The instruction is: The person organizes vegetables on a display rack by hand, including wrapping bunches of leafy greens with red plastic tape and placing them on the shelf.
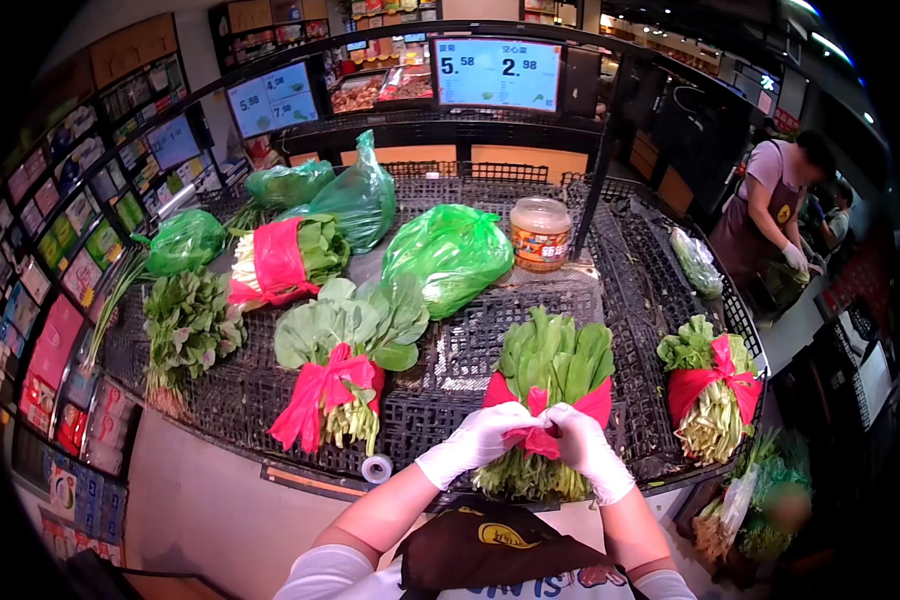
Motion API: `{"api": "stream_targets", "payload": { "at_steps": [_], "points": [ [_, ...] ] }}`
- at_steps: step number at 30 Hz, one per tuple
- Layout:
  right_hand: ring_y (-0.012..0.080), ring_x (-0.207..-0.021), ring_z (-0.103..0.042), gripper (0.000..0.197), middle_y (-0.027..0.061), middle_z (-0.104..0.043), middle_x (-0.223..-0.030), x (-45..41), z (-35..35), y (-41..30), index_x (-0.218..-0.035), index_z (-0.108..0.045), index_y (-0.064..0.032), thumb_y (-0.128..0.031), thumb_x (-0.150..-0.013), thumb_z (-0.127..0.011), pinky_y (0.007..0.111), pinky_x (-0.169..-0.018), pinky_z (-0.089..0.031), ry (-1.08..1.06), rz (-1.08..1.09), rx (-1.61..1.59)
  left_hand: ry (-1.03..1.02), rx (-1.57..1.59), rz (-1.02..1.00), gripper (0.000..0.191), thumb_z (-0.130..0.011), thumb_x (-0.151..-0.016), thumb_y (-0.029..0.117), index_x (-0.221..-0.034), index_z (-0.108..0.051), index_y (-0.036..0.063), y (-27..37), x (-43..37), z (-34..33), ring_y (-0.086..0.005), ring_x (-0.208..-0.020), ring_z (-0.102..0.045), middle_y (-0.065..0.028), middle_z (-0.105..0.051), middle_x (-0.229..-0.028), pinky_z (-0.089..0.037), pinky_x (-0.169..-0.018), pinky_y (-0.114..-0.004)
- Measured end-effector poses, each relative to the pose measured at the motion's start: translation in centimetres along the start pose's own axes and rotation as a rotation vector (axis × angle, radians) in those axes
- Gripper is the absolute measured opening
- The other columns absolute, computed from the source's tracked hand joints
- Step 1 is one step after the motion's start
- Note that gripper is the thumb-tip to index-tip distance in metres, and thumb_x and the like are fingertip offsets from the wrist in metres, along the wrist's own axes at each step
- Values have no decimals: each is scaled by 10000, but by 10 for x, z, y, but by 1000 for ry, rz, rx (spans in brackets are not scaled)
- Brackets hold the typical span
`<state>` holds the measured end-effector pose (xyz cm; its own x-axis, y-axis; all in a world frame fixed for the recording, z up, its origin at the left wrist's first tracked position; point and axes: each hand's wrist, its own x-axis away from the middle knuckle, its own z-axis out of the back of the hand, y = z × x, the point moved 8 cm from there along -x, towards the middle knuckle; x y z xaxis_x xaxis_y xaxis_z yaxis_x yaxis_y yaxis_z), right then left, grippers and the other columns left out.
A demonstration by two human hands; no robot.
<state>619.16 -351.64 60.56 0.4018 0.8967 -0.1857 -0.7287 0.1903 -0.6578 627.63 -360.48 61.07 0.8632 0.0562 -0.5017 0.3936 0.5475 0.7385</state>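
Both my hands wear thin white gloves and meet over a bundle of leafy greens (559, 360) at the front of the black crate display (450, 375). A red plastic wrap (594, 401) goes around this bundle, its leaves pointing away from me and its cut stems towards me. My left hand (480, 442) pinches the wrap's gathered ends from the left. From the right, my right hand (581, 446) grips the same gathered part, fingertips close to the left ones. The fingers partly hide the knot area. To the left lies another bundle (349, 322), tied with a red strip (330, 390).
Green plastic bags (446, 259) and a red-wrapped bundle (285, 259) lie farther back, near a plastic jar (540, 234). Loose greens (191, 322) rest left; a tied bundle (712, 390) sits right. A tape roll (376, 469) is at the front edge. A co-worker (772, 195) stands right.
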Motion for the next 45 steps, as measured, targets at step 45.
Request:
{"api": "stream_targets", "payload": {
  "at_steps": [45],
  "points": [
    [321,-752,-625,427,158,-637,-782,-20,-16,-4,-820,-598,-47,-394,-623,-748,403,-659,-479,-260,-106,288,102,101,181,211,-541,-837,37,-1044,-579,18,-13,28,-3,-288,-904,-581,-145,-599,-968,-451,-797,-335]
  ]
}}
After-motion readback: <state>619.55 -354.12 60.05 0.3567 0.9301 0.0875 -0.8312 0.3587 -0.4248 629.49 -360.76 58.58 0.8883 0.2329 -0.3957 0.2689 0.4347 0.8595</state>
